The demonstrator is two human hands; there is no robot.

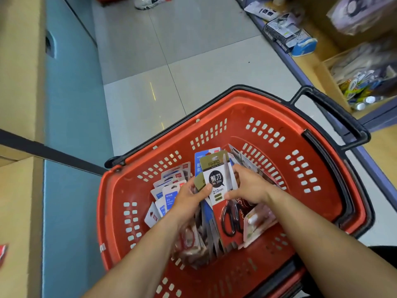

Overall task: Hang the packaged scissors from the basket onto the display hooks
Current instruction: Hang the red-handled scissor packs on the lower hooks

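Head view: you are gripping a scissors pack (217, 186) with both hands, left hand (189, 198) and right hand (249, 188), inside the red basket (268, 108) standing on grey floor tiles (193, 61) between shelves (318, 59).

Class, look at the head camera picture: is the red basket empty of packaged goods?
No: the red basket holds many carded packs, and both the left hand and right hand grip a packaged scissors inside it.

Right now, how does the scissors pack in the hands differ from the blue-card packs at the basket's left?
The held scissors pack has an olive, white and black card; the blue-card packs are blue and white. Both hands, left and right, lift it above the pile; the blue ones lean untouched against the basket wall. Both have hang holes.
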